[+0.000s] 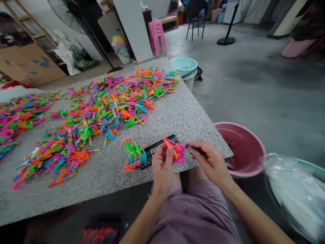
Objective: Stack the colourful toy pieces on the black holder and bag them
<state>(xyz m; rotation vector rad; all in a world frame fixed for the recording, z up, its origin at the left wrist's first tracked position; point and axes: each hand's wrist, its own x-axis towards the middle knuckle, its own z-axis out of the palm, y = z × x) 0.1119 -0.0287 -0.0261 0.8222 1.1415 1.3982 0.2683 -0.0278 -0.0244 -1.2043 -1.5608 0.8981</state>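
The left hand (pixel 164 162) grasps thin pink-and-orange plastic pieces (pixel 179 154) (one lattice-faced) above the near edge of the speckled bench (pixel 175 112), by a black grid basket (pixel 151 149). The right hand (pixel 209 161) pinches a small blue, red-tipped piece (pixel 188 147).

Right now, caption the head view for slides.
Left hand grips pink and orange plastic pieces, right hand pinches a small piece, near a colorful heap.

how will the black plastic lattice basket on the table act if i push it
The black plastic lattice basket is probably light, given its open gaps. Its straight edges suggest stiffness. The orange, green and blue plastic pieces heaped at one end might shift or spill.
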